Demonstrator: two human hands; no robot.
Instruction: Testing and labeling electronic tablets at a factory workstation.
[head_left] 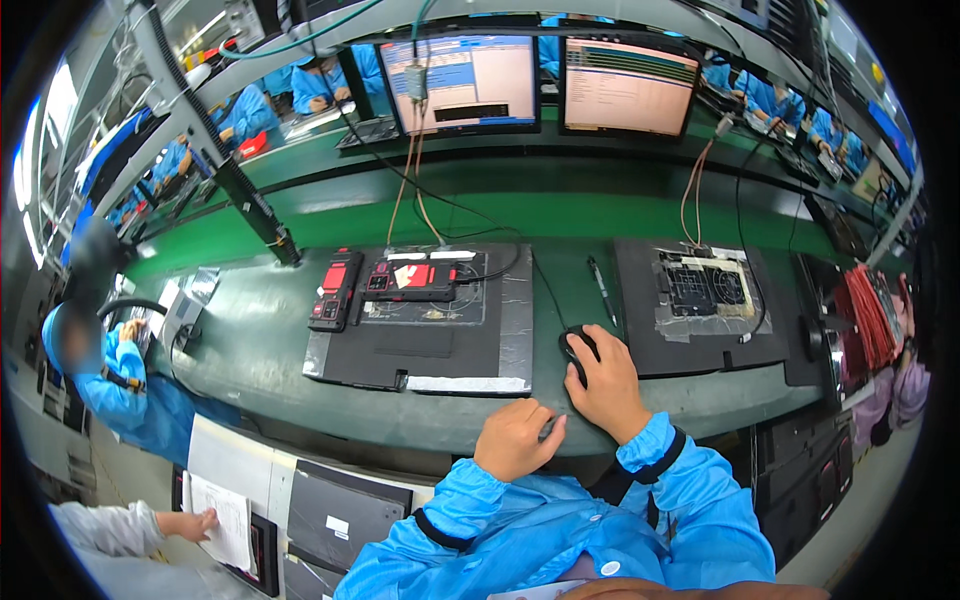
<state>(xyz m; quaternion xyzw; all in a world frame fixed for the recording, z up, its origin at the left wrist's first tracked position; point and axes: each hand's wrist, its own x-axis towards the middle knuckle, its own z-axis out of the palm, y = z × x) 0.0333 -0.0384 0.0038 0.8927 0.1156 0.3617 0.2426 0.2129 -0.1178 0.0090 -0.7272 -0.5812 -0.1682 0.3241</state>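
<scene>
Near the table's front edge the right hand (603, 385) cups the black mouse (578, 352), long axis pointing away, while the left hand (516, 438) rests loosely curled and empty beside it.

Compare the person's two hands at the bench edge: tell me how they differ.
The right hand lies flat over a black mouse, fingers spread forward; the left hand is loosely curled and rests on the green bench edge, holding nothing visible. The right hand reaches farther onto the bench than the left hand. Both are bare, with blue sleeves.
</scene>
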